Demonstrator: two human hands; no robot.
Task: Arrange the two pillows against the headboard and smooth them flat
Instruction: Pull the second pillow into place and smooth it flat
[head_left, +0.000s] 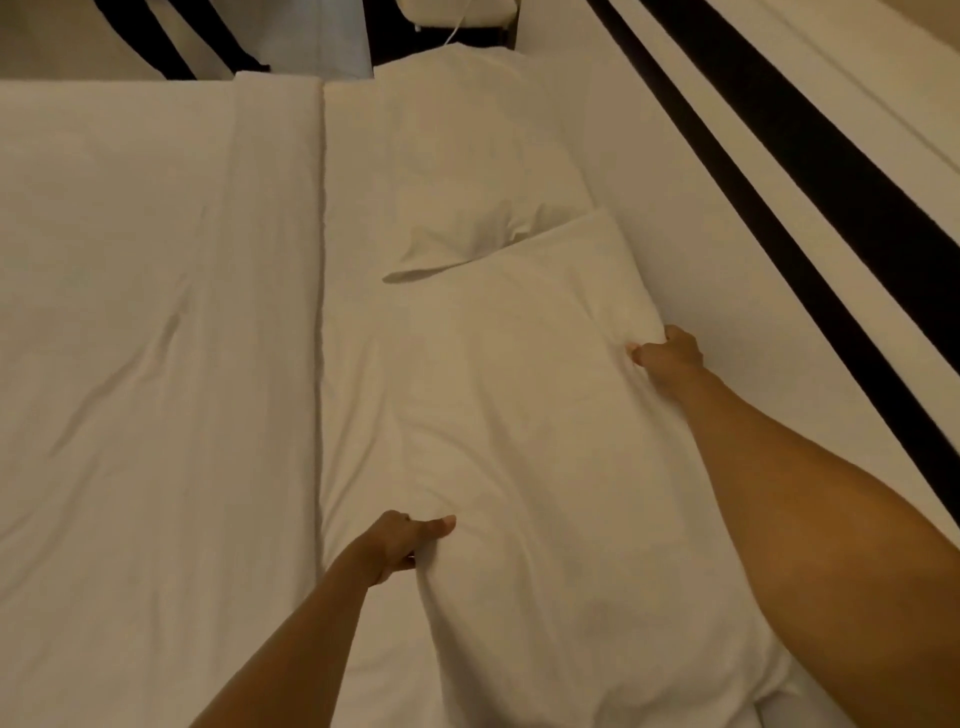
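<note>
Two pillows lie along the headboard (727, 218) side of the bed (130, 312). The near pillow (519, 415) overlaps the far pillow (467, 171) at its end. The left hand (400, 543) pinches the near pillow's outer edge, its grip closed on the cloth; the right hand (667, 353) pinches the edge that touches the headboard. To do this step well, I think both hands should pull evenly, so the pillow slides square against the headboard without new creases.

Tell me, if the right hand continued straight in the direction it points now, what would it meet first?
The right hand, gripping the near pillow at its edge, points up-left along the headboard. It would probably meet that pillow's far corner first, then the second pillow; depth is unclear.
</note>
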